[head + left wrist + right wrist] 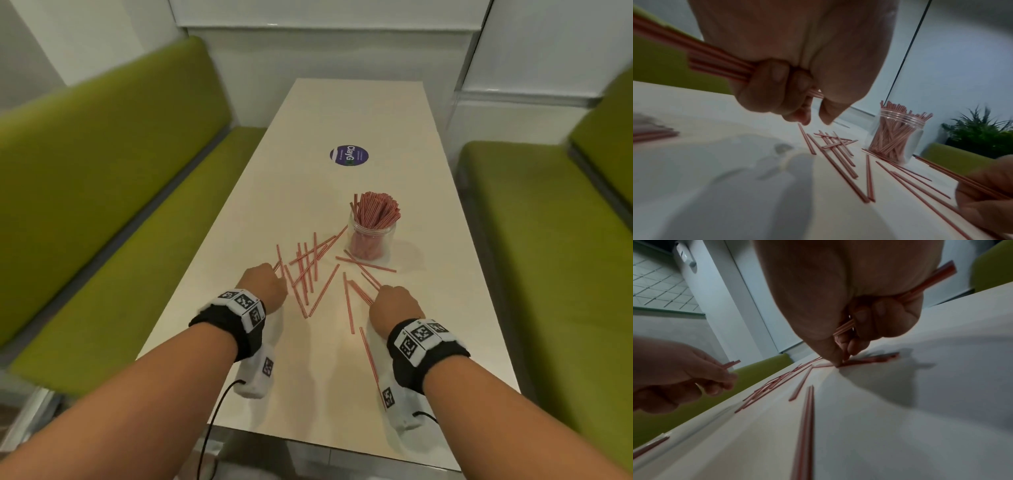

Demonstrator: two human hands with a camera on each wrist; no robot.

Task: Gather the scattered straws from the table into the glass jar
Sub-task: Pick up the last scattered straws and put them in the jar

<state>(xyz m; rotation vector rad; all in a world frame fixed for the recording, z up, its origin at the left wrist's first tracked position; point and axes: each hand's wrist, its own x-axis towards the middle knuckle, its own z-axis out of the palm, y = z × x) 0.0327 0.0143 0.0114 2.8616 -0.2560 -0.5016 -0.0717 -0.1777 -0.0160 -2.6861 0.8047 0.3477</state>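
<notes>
Mid-collection at the booth table (445, 274): my left hand (263, 286) is curled round a small bundle of straws (719, 63), thumb and forefinger poised just above the loose straws (310, 270) fanned across the middle of the table. My right hand (397, 303) clutches its own few straws (925, 283) while its fingertips (838, 360) press down on another lying flat. Both wrists hang low over the surface, knuckles up. The glass jar (370, 240) stands upright just beyond the scatter, already crowded with straws. Next, I judge, comes pinching up more without spilling either bundle, then carrying both to the jar.
</notes>
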